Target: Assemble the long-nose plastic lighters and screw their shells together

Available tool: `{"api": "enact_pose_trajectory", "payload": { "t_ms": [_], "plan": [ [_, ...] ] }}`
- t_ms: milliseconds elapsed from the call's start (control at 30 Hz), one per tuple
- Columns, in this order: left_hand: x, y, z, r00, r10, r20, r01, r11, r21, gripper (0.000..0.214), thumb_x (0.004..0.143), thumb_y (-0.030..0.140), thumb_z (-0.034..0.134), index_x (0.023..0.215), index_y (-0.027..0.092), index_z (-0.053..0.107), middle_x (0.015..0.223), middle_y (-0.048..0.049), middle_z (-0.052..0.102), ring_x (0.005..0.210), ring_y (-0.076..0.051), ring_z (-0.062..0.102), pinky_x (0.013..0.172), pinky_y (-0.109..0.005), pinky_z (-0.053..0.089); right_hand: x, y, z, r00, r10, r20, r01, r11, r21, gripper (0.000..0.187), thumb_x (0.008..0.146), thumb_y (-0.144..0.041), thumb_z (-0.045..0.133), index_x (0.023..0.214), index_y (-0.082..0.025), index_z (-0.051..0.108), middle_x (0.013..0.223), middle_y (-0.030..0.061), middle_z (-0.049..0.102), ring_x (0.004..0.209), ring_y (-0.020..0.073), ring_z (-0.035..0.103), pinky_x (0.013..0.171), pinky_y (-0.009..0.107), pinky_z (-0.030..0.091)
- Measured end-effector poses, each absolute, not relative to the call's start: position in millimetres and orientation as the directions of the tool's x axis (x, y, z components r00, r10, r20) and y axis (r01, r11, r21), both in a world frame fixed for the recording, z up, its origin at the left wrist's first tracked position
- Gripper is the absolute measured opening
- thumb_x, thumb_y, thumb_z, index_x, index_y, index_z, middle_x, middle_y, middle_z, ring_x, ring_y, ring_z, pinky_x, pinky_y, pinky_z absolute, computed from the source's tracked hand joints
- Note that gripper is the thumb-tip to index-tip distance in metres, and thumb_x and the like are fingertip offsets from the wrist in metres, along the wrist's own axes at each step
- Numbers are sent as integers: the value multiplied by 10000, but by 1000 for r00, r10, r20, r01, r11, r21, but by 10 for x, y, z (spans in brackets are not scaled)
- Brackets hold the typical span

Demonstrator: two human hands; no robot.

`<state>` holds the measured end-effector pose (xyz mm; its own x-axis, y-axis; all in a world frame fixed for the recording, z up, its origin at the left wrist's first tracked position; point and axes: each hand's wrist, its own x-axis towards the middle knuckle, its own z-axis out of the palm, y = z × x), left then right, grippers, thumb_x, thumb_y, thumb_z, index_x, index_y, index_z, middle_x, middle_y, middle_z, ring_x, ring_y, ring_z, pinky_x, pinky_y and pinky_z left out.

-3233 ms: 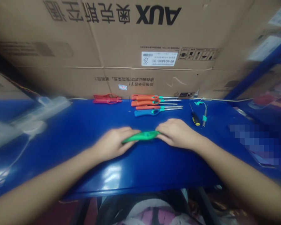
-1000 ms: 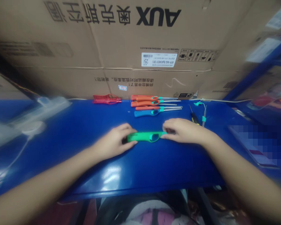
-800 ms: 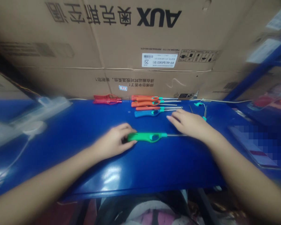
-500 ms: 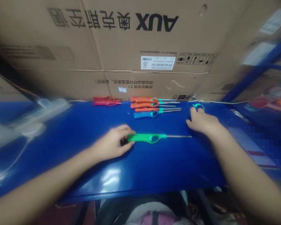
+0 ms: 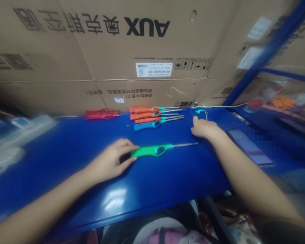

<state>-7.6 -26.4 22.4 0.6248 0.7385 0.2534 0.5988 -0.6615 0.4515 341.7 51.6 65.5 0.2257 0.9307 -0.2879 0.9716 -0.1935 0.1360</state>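
My left hand [image 5: 115, 159] pinches the handle end of a green long-necked lighter [image 5: 147, 151]. The lighter lies across the blue table, its metal tube pointing right. Toward the back right, my right hand [image 5: 204, 128] has its fingers curled together beside small teal parts with thin wires [image 5: 199, 111]. What its fingertips hold, if anything, is hidden. Beyond the green lighter lie several orange lighters [image 5: 144, 116] in a stack, with a blue lighter [image 5: 145, 126] in front of them. Red lighter handle shells [image 5: 101, 114] sit left of the stack.
A large cardboard box [image 5: 104, 54] stands along the back of the blue table [image 5: 152, 183]. On the left are a white power strip [image 5: 35, 132] and a white charger [image 5: 7, 156]. A phone [image 5: 250, 147] lies at right, near a blue metal post [image 5: 264, 51].
The view has turned to the right, so everything sits further left. My left hand still grips the green lighter. My right hand stays by the teal parts, its fingers now slightly nearer me.
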Motion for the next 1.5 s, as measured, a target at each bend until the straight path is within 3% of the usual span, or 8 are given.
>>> {"api": "enact_pose_trajectory", "payload": {
  "t_ms": [533, 633, 767, 833, 933, 1000, 1200, 1500],
  "plan": [
    [-91, -195, 103, 604, 759, 245, 584, -630, 512, 335, 929, 372, 644, 1208, 197, 704, 1044, -76, 638, 965, -229, 633, 873, -384, 531, 3361, 509, 611, 244, 933, -266, 969, -226, 96, 584, 940, -281, 506, 1459, -42, 386, 1328, 286, 596, 1241, 386, 597, 952, 474, 488],
    [-77, -217, 106, 587, 769, 255, 601, -624, 499, 334, 927, 356, 636, 1207, 187, 700, 1053, -81, 640, 975, -236, 633, 885, -393, 531, 3334, 482, 647, 255, 945, -204, 967, -247, 64, 497, 954, -268, 464, 1402, -52, 455, 1309, 279, 603, 1219, 382, 609, 943, 473, 491],
    [-52, -248, 116, 585, 753, 302, 604, -653, 458, 317, 927, 320, 616, 1207, 192, 691, 1079, -83, 647, 999, -242, 624, 895, -397, 527, 3356, 488, 717, 270, 963, -9, 963, -270, -13, 470, 981, -253, 324, 1381, -52, 465, 1315, 275, 591, 1178, 376, 623, 928, 477, 493],
    [-37, -259, 119, 592, 738, 323, 594, -671, 444, 305, 924, 300, 615, 1200, 189, 686, 1098, -85, 650, 1018, -243, 614, 914, -404, 519, 3370, 519, 711, 226, 965, 135, 961, -198, -195, 456, 962, -279, 365, 1358, -103, 510, 1269, 227, 642, 1136, 345, 643, 924, 454, 501],
    [-15, -271, 120, 599, 727, 335, 583, -683, 441, 298, 933, 290, 612, 1206, 189, 674, 1124, -85, 651, 1034, -238, 605, 931, -408, 512, 3311, 550, 618, 112, 928, 355, 800, 128, -586, 383, 902, -273, 459, 1231, -156, 614, 1191, 149, 704, 1063, 270, 671, 930, 406, 515],
    [-2, -279, 116, 601, 728, 329, 583, -682, 442, 301, 940, 306, 613, 1215, 198, 670, 1131, -83, 652, 1036, -237, 606, 927, -407, 516, 3199, 520, 533, 30, 880, 474, 637, 349, -687, 342, 908, -293, 470, 1171, -164, 646, 1182, 124, 709, 1072, 247, 664, 949, 406, 512],
    [21, -284, 86, 595, 735, 326, 579, -673, 460, 354, 935, 342, 634, 1268, 224, 645, 1171, -83, 645, 1059, -242, 609, 942, -410, 513, 2753, 252, 456, -220, 762, 609, 457, 632, -626, 304, 933, -291, 547, 1203, -218, 668, 1171, 79, 703, 1097, 224, 644, 979, 401, 493],
    [36, -285, 77, 610, 724, 323, 570, -684, 455, 366, 958, 320, 604, 1315, 244, 629, 1249, -83, 650, 1130, -241, 594, 1022, -420, 468, 2382, 119, 391, -556, 701, 446, 474, 708, -523, 313, 968, -262, 533, 1252, -187, 640, 1103, 94, 672, 999, 201, 651, 907, 364, 523]
  ]
}}
